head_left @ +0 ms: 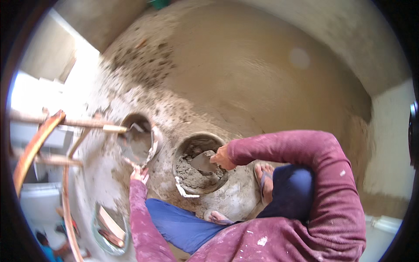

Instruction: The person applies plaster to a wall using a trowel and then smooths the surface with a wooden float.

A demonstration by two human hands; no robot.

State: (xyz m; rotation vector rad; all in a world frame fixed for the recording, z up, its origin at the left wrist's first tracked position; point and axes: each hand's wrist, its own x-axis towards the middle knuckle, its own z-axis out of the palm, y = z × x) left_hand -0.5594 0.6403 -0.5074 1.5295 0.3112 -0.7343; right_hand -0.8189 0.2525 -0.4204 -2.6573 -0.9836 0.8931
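My right hand (223,157) grips a trowel by its handle. The trowel's flat blade (203,162) lies on the lumpy grey mortar (194,175) inside a round bucket (178,150) in front of me. A whitish wrapped handle (185,190) hangs over the near side of this bucket. To the left stands a second bucket (159,142) with grey wet material in it. My left hand (139,174) is at its near rim, with fingers closed at the lower end of its pale handle (153,146); the exact hold is small and partly blurred.
Wet smoothed mortar (244,74) covers the far floor, with rough clumps (144,61) at its left edge. Wooden poles (65,192) stand at left, beside a shallow basin (97,233) holding wooden pieces. Another person (48,249) shows at lower left. Walls enclose the right side.
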